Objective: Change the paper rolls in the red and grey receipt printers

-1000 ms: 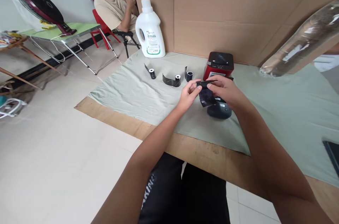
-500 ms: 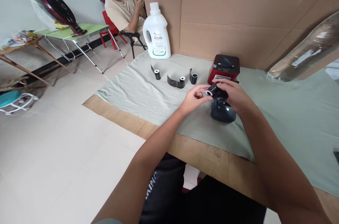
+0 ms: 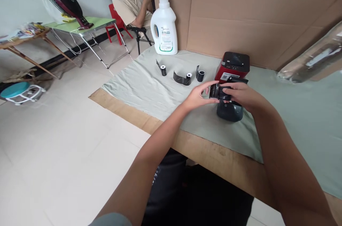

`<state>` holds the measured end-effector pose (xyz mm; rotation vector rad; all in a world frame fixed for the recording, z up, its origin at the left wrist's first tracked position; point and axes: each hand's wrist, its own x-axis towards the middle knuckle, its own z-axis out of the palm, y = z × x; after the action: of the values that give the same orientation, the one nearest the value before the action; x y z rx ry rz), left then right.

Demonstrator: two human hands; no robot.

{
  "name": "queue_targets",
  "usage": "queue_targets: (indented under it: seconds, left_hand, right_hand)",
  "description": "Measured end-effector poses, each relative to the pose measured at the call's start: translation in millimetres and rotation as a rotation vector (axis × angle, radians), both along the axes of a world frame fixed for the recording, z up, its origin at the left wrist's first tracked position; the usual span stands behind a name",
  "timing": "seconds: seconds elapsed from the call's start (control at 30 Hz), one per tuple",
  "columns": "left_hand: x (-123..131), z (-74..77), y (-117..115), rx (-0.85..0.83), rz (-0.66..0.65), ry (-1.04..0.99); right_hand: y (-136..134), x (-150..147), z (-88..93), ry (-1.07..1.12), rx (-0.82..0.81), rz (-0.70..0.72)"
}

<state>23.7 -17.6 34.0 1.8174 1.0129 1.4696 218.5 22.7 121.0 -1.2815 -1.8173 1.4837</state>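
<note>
Both my hands hold a small black roll just above a dark blue printer on the green cloth. My left hand pinches the roll's left end with thumb and fingers. My right hand is closed around its right side. A red printer stands right behind them. Three more black rolls with loose tails lie in a row further left on the cloth.
A white detergent bottle stands at the cloth's far left corner against a cardboard wall. A clear plastic bottle lies at right. A person sits on a red chair behind. A fan rests on a folding table.
The loose black strip has been wound back onto the roll between my hands. The roll now sits horizontally between them, and the view has shifted left.
</note>
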Motion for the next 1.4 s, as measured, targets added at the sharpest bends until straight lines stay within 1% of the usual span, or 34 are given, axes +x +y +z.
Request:
queue_targets:
  seconds: [0.1,0.23,0.33,0.47,0.53,0.6,0.7,0.77,0.87,1.03,1.1,1.17,1.27,1.33,1.4]
  left_hand:
    - [-1.4,1.0,-0.4,0.027,0.008,0.034]
    - [-1.3,-1.6,-0.2,0.089,0.048,0.155]
    - [1.8,-3.7,-1.9,0.112,0.114,0.280]
    - [7.5,-4.4,-4.9,0.096,0.209,0.436]
    - [8.8,-3.8,-5.9,0.095,0.237,0.480]
    - [9.0,-2.8,-6.4,0.093,0.253,0.501]
    - [9.0,-2.2,-5.9,0.068,0.259,0.470]
    - [10.0,-3.2,-4.7,0.036,0.256,0.414]
    - [13.7,-6.9,-1.8,-0.016,0.269,0.303]
    - [22.6,-14.5,3.2,-0.044,0.333,0.135]
    - [25.0,-16.1,4.9,-0.050,0.342,0.123]
    - [25.9,-16.6,6.4,-0.054,0.324,0.137]
    - [25.6,-15.0,7.8,-0.076,0.298,0.133]
    - [25.4,-12.9,8.0,-0.098,0.340,0.083]
    - [26.7,-11.0,8.1,-0.126,0.421,0.015]
  right_hand:
    - [0.1,0.7,2.4,-0.061,0.045,0.018]
    - [-5.6,-3.9,3.7,-0.185,0.126,0.065]
    - [-14.5,-12.0,2.2,-0.336,0.268,0.086]
    - [-25.9,-23.9,-1.3,-0.601,0.533,0.018]
    - [-29.3,-27.8,-3.0,-0.662,0.594,0.016]
    - [-32.0,-30.9,-4.9,-0.692,0.591,0.029]
    - [-37.6,-37.0,-9.1,-0.741,0.575,0.011]
    - [-43.2,-42.4,-12.5,-0.808,0.595,-0.022]
    - [-52.6,-49.5,-16.7,-0.914,0.676,-0.075]
    - [-61.4,-52.8,-19.4,-0.941,0.927,-0.108]
    - [-61.6,-54.0,-19.7,-0.962,0.964,-0.129]
    - [-60.2,-57.2,-19.3,-0.995,0.947,-0.129]
    - [-53.6,-65.7,-13.9,-1.041,0.913,-0.112]
    - [-44.5,-72.7,-4.4,-1.042,0.896,-0.118]
    - [-30.3,-80.3,10.1,-1.010,0.863,-0.165]
